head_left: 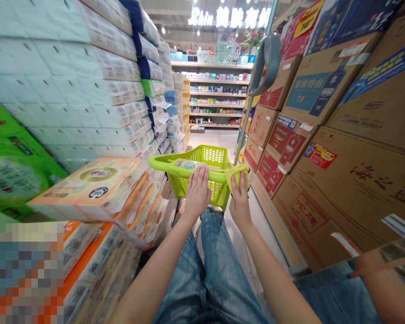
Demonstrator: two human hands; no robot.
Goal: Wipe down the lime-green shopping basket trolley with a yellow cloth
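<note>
A lime-green shopping basket (218, 193) with perforated walls and a long pole handle (245, 121) is in front of my legs. My left hand (199, 191) lies on its near rim with fingers stretched out, close to a label (185, 164) on the rim. At the basket's right corner, a yellow cloth (234, 172) covers part of the rim. My right hand (240, 202) presses that cloth against the corner with its fingers curled over it. Part of the rim is hidden under the cloth and my fingers.
Stacked white tissue packs (121, 72) rise on the left, above orange tissue packs (97, 180) near my left arm. Cardboard cartons (351, 180) line the right side. Straight ahead, the aisle floor (216, 138) leads to shelves (219, 82) of small goods.
</note>
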